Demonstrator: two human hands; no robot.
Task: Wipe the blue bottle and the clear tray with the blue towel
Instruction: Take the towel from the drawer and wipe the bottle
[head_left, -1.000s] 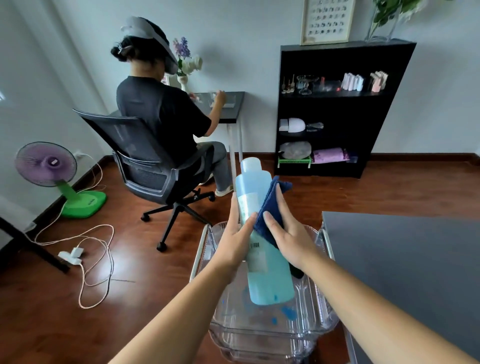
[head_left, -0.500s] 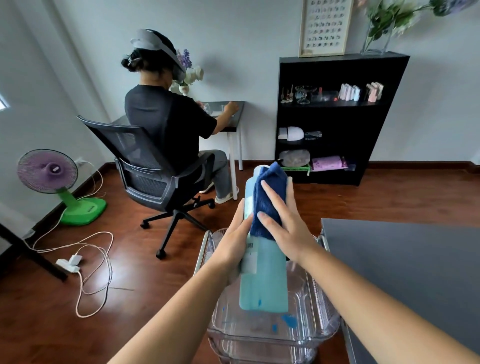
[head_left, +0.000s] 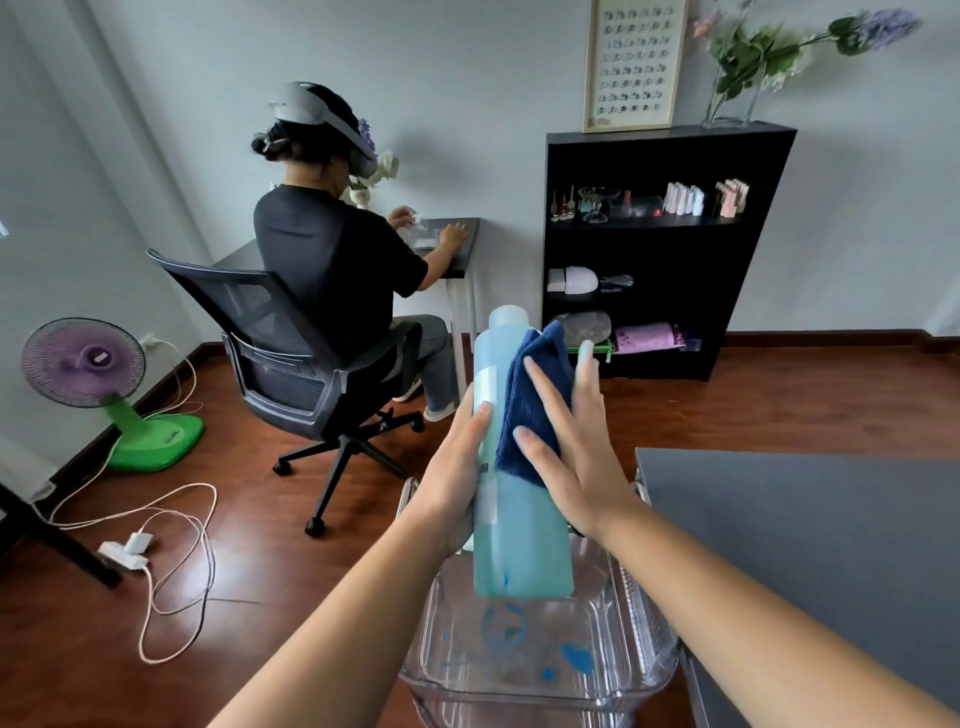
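A tall blue bottle (head_left: 519, 540) of light blue liquid is held upright in the air above the clear tray (head_left: 639, 649). My left hand (head_left: 457, 478) grips the bottle's left side around the white label. My right hand (head_left: 571, 452) presses the folded dark blue towel (head_left: 530, 400) flat against the bottle's upper right side, fingers spread. The clear tray sits below, at the bottom centre, with blue marks on its floor.
A dark grey table (head_left: 810, 530) lies to the right of the tray. A person sits in a black office chair (head_left: 291, 358) at a small desk ahead. A black shelf unit (head_left: 665, 249) stands against the wall. A fan (head_left: 104, 389) and cables (head_left: 166, 551) occupy the floor at left.
My right hand slid the towel up the bottle's side from near the middle toward the neck. The bottle has risen a little, and the view has tilted downward.
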